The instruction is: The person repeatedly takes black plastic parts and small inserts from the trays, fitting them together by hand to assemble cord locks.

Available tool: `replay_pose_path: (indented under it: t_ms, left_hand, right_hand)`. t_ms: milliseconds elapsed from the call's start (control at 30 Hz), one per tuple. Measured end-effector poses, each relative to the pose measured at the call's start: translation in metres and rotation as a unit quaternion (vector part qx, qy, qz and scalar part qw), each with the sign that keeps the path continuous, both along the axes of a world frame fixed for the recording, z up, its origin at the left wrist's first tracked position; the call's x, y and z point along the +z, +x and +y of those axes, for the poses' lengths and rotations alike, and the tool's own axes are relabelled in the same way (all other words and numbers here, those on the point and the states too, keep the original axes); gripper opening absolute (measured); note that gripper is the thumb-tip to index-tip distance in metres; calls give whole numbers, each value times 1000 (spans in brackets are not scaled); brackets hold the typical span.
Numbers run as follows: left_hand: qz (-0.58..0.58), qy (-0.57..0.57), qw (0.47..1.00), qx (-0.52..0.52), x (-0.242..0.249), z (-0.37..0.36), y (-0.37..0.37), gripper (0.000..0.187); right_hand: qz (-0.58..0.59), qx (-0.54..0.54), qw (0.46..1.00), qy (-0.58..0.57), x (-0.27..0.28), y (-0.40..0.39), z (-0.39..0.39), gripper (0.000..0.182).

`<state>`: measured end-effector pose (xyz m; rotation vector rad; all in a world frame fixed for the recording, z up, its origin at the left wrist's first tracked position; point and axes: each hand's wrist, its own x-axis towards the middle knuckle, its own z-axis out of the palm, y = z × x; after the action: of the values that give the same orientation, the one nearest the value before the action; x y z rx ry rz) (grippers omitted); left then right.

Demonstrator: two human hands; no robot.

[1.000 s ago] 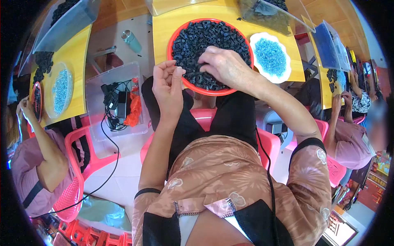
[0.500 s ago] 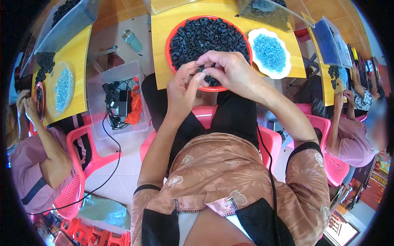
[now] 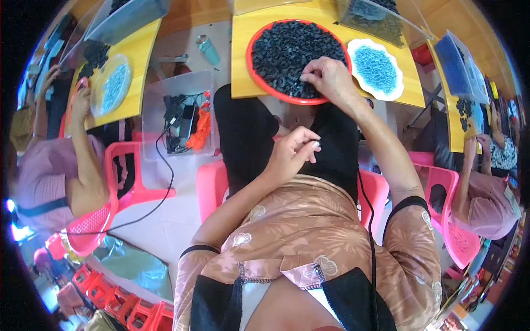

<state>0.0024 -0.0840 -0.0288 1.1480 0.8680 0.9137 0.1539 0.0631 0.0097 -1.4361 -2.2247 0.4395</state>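
Note:
A red-rimmed round tray (image 3: 252,70) full of small black pieces (image 3: 284,52) stands on the yellow table (image 3: 243,33). My right hand (image 3: 330,80) is over the tray's right part, fingertips pinched together at the black pieces; what they hold is too small to tell. Above my lap, my left hand (image 3: 292,154) has its thumb and index finger pressed together, with something tiny and pale at the tips that I cannot make out. A white scalloped plate (image 3: 398,87) of small clear-blue pieces (image 3: 375,69) stands right of the tray.
Clear bins stand at the table's back, one (image 3: 381,25) with dark pieces. On the floor, a clear box (image 3: 152,118) holds cables and orange plastic; a green bottle (image 3: 207,49) stands beyond. Co-workers (image 3: 61,171) sit at tables on both sides. A black cable (image 3: 371,231) runs down my front.
My hands have parted: the left has drawn back toward my body above my lap, while the right stays over the tray. The whole view has shifted, and the left co-worker's arms have moved.

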Motion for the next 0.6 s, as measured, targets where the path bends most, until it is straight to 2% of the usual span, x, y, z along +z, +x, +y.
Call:
replay_pose_path:
  t_ms: [167,267,300,367,400,500,600]
  left_hand:
    - [33,18,999,9,-30,-30,-7,13]
    - [38,11,999,19,-48,-39,-13,10]
    - [30,0,999,17,-53,-39,-14,10]
    - [13,-15,1000,19,-60,-34,-17,11]
    - [-22,-26,999,42,-65,-31,-16,9]
    - [-69,-36,996,45,-69,-22,-17,8]
    - [-126,-78,989,6,-59,-16,-16,13]
  right_hand:
    - [-4,-10,1000,-2,-6,-1,2,14]
    - [55,-14,997,42,-10,5,3,17]
    - [99,-22,994,30,-11,8,1,17]
    - [196,-75,972,-108,11,6,-18,17]
    - [192,-79,972,-107,18,7,-26,15]
    - [331,-19,930,-159,22,14,-45,13]
    - [294,7,938,-185,34,11,-76,12]
